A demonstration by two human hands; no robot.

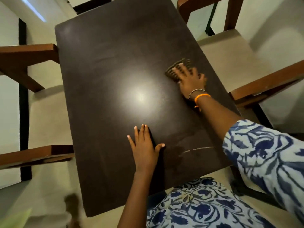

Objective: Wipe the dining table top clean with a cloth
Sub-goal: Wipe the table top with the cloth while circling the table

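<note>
The dark brown dining table top fills the middle of the view, with a bright light reflection at its centre. My right hand presses flat on a brownish striped cloth near the table's right edge; the hand and cloth are motion-blurred. Bracelets and an orange band circle that wrist. My left hand lies flat on the table near the front, fingers spread, holding nothing. A pale streak marks the surface to the right of my left hand.
Wooden chairs with beige seats stand around the table: two on the left, one on the right, another at the back right. My blue-patterned clothing touches the table's front edge. The floor is pale.
</note>
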